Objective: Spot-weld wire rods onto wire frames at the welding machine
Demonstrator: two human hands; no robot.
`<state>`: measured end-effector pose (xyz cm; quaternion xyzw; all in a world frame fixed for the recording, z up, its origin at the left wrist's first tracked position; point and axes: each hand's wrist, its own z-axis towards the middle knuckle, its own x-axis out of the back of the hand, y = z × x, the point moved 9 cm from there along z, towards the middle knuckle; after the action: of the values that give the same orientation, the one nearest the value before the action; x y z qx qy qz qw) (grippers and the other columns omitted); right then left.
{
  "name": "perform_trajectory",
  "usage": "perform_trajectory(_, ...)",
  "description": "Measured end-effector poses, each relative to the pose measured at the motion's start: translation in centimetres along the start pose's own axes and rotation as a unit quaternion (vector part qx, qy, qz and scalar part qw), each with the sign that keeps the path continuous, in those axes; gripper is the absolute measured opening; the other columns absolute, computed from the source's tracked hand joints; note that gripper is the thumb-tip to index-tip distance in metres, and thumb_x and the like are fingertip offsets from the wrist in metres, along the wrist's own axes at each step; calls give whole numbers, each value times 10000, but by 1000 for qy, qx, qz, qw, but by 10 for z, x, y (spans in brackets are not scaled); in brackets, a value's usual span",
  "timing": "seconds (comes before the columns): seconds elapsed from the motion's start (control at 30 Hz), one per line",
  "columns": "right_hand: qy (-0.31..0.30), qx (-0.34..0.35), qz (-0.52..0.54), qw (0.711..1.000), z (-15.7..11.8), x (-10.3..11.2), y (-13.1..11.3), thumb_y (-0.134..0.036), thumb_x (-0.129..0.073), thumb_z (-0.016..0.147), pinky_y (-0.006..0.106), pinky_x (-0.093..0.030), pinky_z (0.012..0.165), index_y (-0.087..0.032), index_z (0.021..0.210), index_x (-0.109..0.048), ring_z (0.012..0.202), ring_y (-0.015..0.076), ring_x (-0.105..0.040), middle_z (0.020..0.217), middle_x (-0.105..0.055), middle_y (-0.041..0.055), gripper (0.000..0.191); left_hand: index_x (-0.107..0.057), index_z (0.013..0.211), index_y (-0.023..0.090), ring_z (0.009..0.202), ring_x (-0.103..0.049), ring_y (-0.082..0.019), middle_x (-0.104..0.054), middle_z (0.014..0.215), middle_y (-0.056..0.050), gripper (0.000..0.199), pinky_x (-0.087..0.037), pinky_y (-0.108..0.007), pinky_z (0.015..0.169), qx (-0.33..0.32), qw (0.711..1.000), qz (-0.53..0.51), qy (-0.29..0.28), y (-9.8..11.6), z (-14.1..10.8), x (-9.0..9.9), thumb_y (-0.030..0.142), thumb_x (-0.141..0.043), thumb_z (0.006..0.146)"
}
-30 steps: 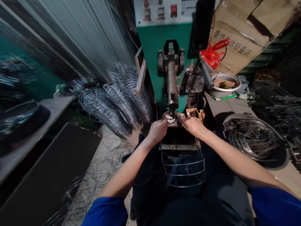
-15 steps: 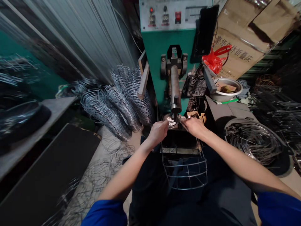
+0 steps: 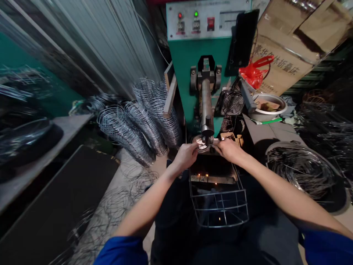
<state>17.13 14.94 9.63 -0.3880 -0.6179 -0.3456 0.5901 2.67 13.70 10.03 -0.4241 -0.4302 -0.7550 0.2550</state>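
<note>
A wire cage frame (image 3: pixel 219 206) of welded steel rods hangs below my hands, in front of the green spot-welding machine (image 3: pixel 198 73). Its upper part lies on the round lower electrode plate (image 3: pixel 200 144), directly under the upper electrode ram (image 3: pixel 207 127). My left hand (image 3: pixel 186 156) grips the wire at the plate's near left. My right hand (image 3: pixel 228 151) grips wire at its right, close to the electrode tip. Tiny orange sparks glow under the plate. My fingers hide the exact contact point.
Stacks of wire rings (image 3: pixel 138 129) lean at the machine's left, and loose wires lie on the floor (image 3: pixel 124 206). A wire coil (image 3: pixel 300 171) lies at the right, beyond a metal bowl (image 3: pixel 268 106), a cooling fan (image 3: pixel 233 103) and a red plastic bag (image 3: pixel 253 73).
The view has shifted slightly. A green lamp now shows on the control panel, and small orange sparks appear below the plate. My hands stay on the wire at the electrode.
</note>
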Motion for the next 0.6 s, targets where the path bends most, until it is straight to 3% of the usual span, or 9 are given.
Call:
perform_trajectory(0.2,20,23,48,998,3,-2,2,-304,-451,1012,279,-383,635,-189,1005,-693,787,228,-671,864,-717,104,269,-632,762,157,576,-559,-132,-629,650,-24,175,-323,-223,571,8,1000,-26,5,-3,1,0,92,-511,869)
perform_trajectory(0.33,35,-1,173,984,-1,0,13,-332,-476,1001,279,-438,664,-175,940,-695,768,222,-675,797,-700,89,276,-626,751,158,576,-555,-135,-619,641,-25,176,-317,-228,571,12,999,-41,10,-5,0,-1,88,-509,863)
perform_trajectory(0.4,-6,-50,310,949,-11,-13,24,-440,-521,972,258,-457,581,-174,966,-675,651,192,-659,735,-677,61,307,-629,753,157,585,-558,-139,-616,640,-26,167,-315,-233,572,15,999,-49,15,-5,-1,-1,94,-519,861)
perform_trajectory(0.5,-88,-128,512,845,-39,-46,30,-600,-636,847,228,-441,427,-167,960,-602,544,167,-623,703,-643,33,448,-639,764,153,604,-562,-145,-614,648,-28,156,-322,-239,579,24,997,-63,22,-5,0,0,107,-528,864)
perform_trajectory(0.57,-77,-140,587,794,-58,-58,27,-627,-675,790,223,-462,414,-173,872,-548,535,154,-612,696,-620,23,479,-651,789,148,614,-564,-143,-614,662,-29,157,-341,-238,590,29,997,-68,23,-5,-1,1,128,-524,878)
perform_trajectory(0.6,-56,-136,606,782,-66,-59,25,-632,-675,785,224,-473,421,-178,830,-523,519,143,-601,683,-610,17,481,-662,816,147,616,-564,-140,-614,670,-26,159,-354,-236,596,33,996,-75,23,-5,-4,2,152,-522,892)
